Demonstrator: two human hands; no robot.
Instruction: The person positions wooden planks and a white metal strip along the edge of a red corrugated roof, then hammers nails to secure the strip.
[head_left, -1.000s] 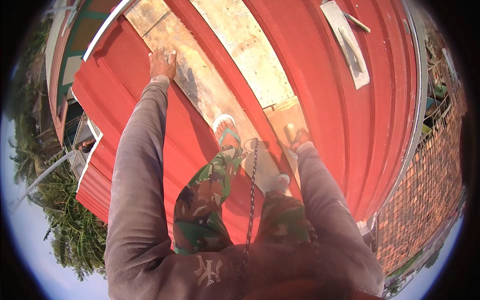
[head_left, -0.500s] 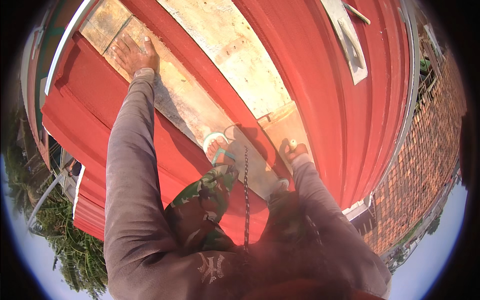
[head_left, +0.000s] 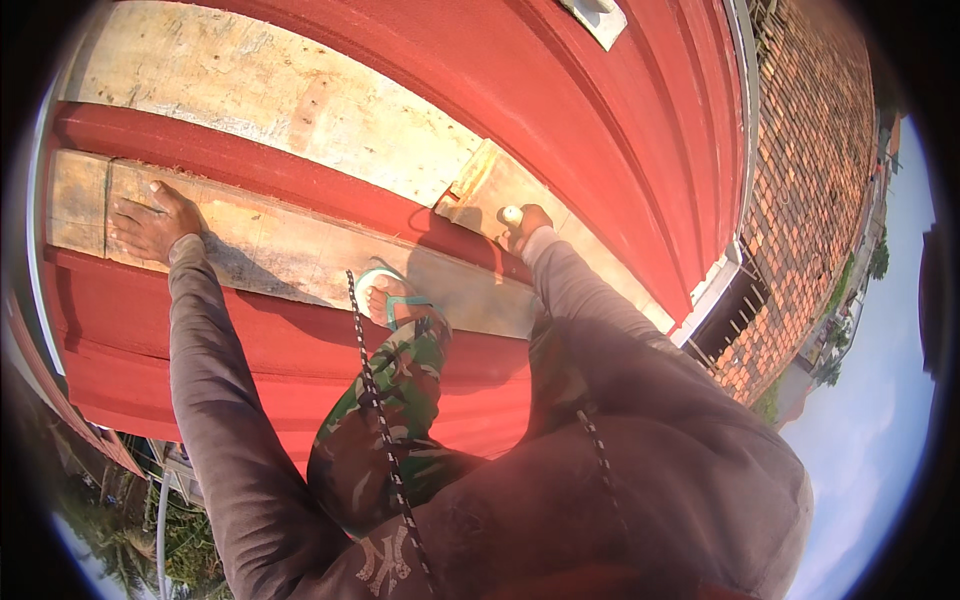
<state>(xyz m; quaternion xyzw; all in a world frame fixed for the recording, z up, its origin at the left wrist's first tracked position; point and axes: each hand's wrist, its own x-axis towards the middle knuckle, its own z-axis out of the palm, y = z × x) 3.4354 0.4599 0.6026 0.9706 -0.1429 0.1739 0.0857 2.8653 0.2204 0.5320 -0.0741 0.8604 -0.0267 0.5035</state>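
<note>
Since half a second ago the view has swung round, so the long wooden plank [head_left: 300, 255] now runs across the picture from left to right, not up and away. Both hands have stayed on the wood.

Two hands show. Left hand [head_left: 150, 222] lies flat and open on the plank near its left end, fingers spread, holding nothing. Right hand [head_left: 525, 222] is closed around a small pale round thing [head_left: 511, 214]; what it is cannot be told. It rests on a short board piece [head_left: 490, 190] just past the plank's right part.

Three pieces of wood show: the long plank, the short piece, and a wide pale board [head_left: 270, 95] beyond the plank. All are rough, flat and light brown, with stains. The plank's long side goes left to right, sloping down a bit to the right.

Under the plank is a red metal roof [head_left: 640, 130] with long ridges. One foot in a teal flip-flop [head_left: 392, 298] stands on the plank's middle. The leg wears camouflage trousers [head_left: 385, 420]. Right of the roof is a brown tiled roof [head_left: 830, 150].
</note>
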